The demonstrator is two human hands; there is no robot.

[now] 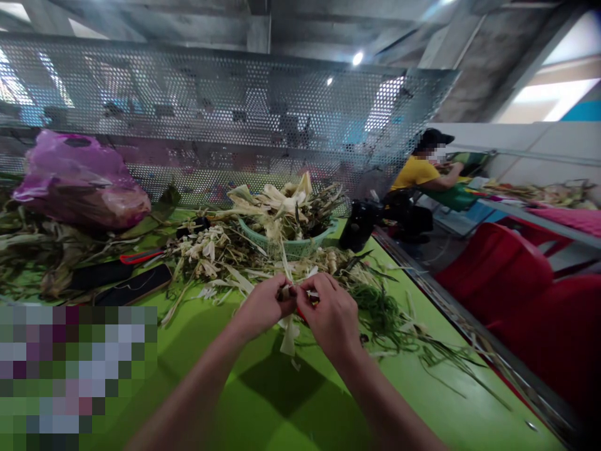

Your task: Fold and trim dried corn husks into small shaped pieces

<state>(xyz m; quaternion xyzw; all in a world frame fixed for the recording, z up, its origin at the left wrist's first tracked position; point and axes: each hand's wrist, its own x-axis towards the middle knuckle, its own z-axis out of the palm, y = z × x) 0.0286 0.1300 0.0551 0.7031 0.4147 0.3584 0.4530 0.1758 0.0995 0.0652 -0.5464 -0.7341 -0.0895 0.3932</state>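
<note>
In the middle of the head view, my left hand (268, 302) and my right hand (328, 310) meet above the green tabletop. Both are closed in a pinch on a pale dried husk strip (290, 336). One end of the strip hangs below the fingers, and pale fibres stand up above them. Small dark and red bits show between the fingertips, too covered to name. Just beyond the hands, a light green basket (300, 248) holds a heap of dried husks (286, 199). Loose plant scraps (206, 250) lie around it.
On the left are a purple plastic bag (84, 181), a red-handled tool (141, 256) and dark flat pieces (134, 287). Green strands (382, 313) and a black object (359, 222) lie right. Behind stands a perforated metal screen (211, 119). Red chairs (498, 263) and a seated person (420, 169) are beyond.
</note>
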